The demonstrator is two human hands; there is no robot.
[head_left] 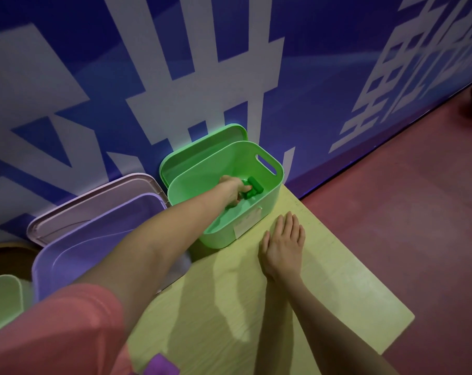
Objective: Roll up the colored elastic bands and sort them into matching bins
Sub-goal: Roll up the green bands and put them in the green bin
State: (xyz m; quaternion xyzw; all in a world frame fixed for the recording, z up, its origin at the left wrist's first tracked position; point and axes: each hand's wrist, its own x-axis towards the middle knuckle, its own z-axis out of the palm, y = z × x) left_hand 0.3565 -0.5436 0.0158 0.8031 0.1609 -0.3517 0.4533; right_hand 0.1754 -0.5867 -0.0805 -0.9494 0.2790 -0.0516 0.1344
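Note:
My left hand (233, 192) reaches down inside the green bin (272, 204) and holds a rolled green elastic band (247, 194) near the bin's floor. A second green roll (257, 184) lies beside it in the bin. My right hand (283, 246) rests flat and open on the pale yellow table (324, 293), just in front of the green bin. The purple bin (48, 263) stands to the left of the green one, partly hidden by my left arm. A purple band (161, 365) shows at the bottom edge.
The green lid (202, 147) and the purple lid (94, 201) lean against the blue and white wall behind their bins. Another pale green container (2, 299) sits at far left. The table ends at right above a red floor (419, 212).

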